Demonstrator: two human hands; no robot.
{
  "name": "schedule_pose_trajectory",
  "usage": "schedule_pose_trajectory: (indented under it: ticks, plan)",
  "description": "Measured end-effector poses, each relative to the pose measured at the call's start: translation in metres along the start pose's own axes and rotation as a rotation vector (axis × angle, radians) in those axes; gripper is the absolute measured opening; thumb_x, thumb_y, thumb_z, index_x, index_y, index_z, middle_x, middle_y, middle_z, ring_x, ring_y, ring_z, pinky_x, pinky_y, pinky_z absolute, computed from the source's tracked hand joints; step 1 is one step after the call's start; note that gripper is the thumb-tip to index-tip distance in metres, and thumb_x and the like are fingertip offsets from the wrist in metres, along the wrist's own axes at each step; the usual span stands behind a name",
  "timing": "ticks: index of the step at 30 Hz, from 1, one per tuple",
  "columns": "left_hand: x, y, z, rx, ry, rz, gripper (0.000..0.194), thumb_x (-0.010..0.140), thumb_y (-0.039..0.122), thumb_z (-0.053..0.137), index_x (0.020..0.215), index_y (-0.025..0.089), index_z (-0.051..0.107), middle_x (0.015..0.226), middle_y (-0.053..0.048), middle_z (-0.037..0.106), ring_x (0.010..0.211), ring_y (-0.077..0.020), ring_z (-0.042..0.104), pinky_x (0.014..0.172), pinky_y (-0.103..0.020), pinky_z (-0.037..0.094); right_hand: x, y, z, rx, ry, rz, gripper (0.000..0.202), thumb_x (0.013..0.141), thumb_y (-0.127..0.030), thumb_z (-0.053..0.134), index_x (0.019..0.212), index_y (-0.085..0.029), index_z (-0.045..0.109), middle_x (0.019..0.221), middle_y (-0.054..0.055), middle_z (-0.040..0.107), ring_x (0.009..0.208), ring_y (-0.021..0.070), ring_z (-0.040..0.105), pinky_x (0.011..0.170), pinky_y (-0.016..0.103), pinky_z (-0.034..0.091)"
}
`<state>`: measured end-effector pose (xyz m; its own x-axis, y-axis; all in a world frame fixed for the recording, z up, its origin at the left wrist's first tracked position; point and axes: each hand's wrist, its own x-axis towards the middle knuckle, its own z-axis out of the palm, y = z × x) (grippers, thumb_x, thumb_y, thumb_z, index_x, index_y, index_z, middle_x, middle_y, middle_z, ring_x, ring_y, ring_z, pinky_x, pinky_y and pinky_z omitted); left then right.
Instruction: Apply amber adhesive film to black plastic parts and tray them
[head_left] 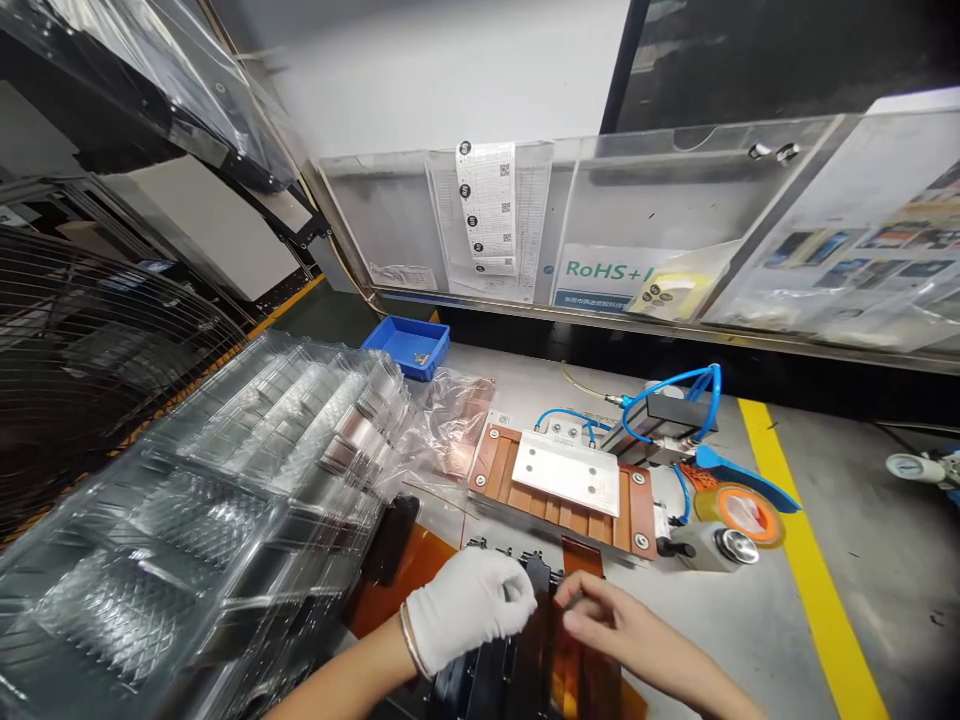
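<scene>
My left hand [476, 608], in a white glove, has its fingers curled together in a pinch. What is between its fingertips, if anything, is too small or hidden to make out. Close on its right, my bare right hand [611, 625] has its thumb and index finger bent, with a small gap between the tips and nothing visible there. Beneath both hands lie several dark, narrow parts [487, 680] in a row. Some glossy amber film [574, 680] shows below my right fingers. Another amber sheet [427, 575] lies left of my gloved hand.
Stacked clear plastic trays [247, 480] fill the left. Ahead stands a copper-coloured fixture [491, 465] with a white plate [566, 475] and blue air hoses [675, 380]. A tape roll [746, 512], a metal-capped bottle [709, 550] and a blue bin [405, 345] stand around it.
</scene>
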<state>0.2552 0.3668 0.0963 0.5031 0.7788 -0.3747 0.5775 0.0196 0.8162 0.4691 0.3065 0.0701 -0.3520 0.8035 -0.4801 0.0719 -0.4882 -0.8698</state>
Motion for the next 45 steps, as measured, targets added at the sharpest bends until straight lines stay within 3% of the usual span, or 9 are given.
schedule_pose_trajectory:
  ticks: [2, 7, 10, 17, 21, 27, 33, 45]
  plan:
    - [0.006, -0.002, -0.010, -0.048, 0.059, -0.049, 0.012, 0.068, 0.021, 0.057, 0.064, 0.016, 0.067, 0.059, 0.003, 0.057, 0.059, -0.0115, 0.049, 0.061, -0.025, 0.038, -0.006, 0.003, -0.014, 0.013, 0.027, 0.039, 0.052, 0.077, -0.070, 0.062, 0.090, -0.020, 0.062, 0.068, -0.002, 0.060, 0.059, 0.0138, 0.052, 0.057, 0.026, 0.040]
    - [0.028, -0.003, -0.035, -0.235, 0.119, -0.161, 0.019, 0.070, 0.034, 0.058, 0.071, 0.016, 0.063, 0.065, 0.001, 0.058, 0.060, -0.0122, 0.049, 0.056, -0.025, 0.040, -0.011, 0.016, -0.041, 0.162, 0.403, 0.062, 0.051, 0.075, -0.072, 0.063, 0.085, -0.021, 0.067, 0.076, 0.002, 0.063, 0.075, 0.0209, 0.056, 0.073, 0.033, 0.044]
    - [0.043, -0.004, -0.040, -0.297, 0.127, -0.181, 0.021, 0.070, 0.036, 0.059, 0.070, 0.016, 0.061, 0.064, 0.002, 0.057, 0.058, -0.0115, 0.048, 0.055, -0.025, 0.040, -0.005, 0.027, -0.048, 0.320, 0.470, 0.044, 0.055, 0.072, -0.074, 0.065, 0.093, -0.022, 0.069, 0.081, 0.003, 0.065, 0.081, 0.0219, 0.057, 0.080, 0.034, 0.045]
    - [0.082, -0.015, -0.049, -0.314, 0.065, -0.184, 0.024, 0.072, 0.039, 0.063, 0.076, 0.016, 0.066, 0.062, 0.002, 0.059, 0.053, -0.0107, 0.049, 0.052, -0.024, 0.039, 0.023, 0.021, -0.069, 0.202, 0.557, 0.062, 0.056, 0.062, -0.074, 0.072, 0.071, -0.019, 0.064, 0.060, -0.002, 0.055, 0.063, 0.0149, 0.046, 0.063, 0.027, 0.040]
    - [0.117, -0.019, -0.055, -0.249, 0.027, -0.229, 0.020, 0.072, 0.036, 0.064, 0.075, 0.016, 0.066, 0.063, 0.003, 0.061, 0.048, -0.0080, 0.047, 0.047, -0.022, 0.036, 0.045, 0.011, -0.088, 0.209, 0.569, 0.086, 0.053, 0.061, -0.067, 0.075, 0.059, -0.020, 0.052, 0.052, -0.006, 0.047, 0.049, 0.0095, 0.038, 0.048, 0.022, 0.029]
    - [0.159, -0.026, -0.052, -0.113, 0.032, -0.341, 0.020, 0.070, 0.038, 0.065, 0.068, 0.017, 0.064, 0.047, 0.004, 0.056, 0.037, -0.0089, 0.040, 0.034, -0.020, 0.027, 0.075, 0.016, -0.114, 0.215, 0.624, 0.130, 0.044, 0.064, -0.059, 0.072, 0.065, -0.021, 0.052, 0.051, -0.008, 0.046, 0.041, 0.0067, 0.033, 0.039, 0.019, 0.023]
    - [0.164, -0.023, -0.053, -0.080, 0.019, -0.344, 0.018, 0.069, 0.036, 0.063, 0.068, 0.019, 0.065, 0.048, 0.003, 0.058, 0.038, -0.0107, 0.039, 0.029, -0.021, 0.029, 0.080, 0.017, -0.120, 0.206, 0.647, 0.146, 0.041, 0.064, -0.057, 0.072, 0.064, -0.020, 0.053, 0.052, -0.007, 0.047, 0.042, 0.0070, 0.035, 0.036, 0.018, 0.025]
    - [0.162, -0.022, -0.051, -0.058, 0.055, -0.363, 0.020, 0.071, 0.039, 0.065, 0.068, 0.018, 0.067, 0.047, 0.003, 0.057, 0.036, -0.0092, 0.036, 0.031, -0.022, 0.026, 0.073, -0.005, -0.115, 0.127, 0.636, 0.180, 0.046, 0.057, -0.060, 0.071, 0.059, -0.021, 0.049, 0.048, -0.007, 0.044, 0.041, 0.0062, 0.034, 0.038, 0.019, 0.027]
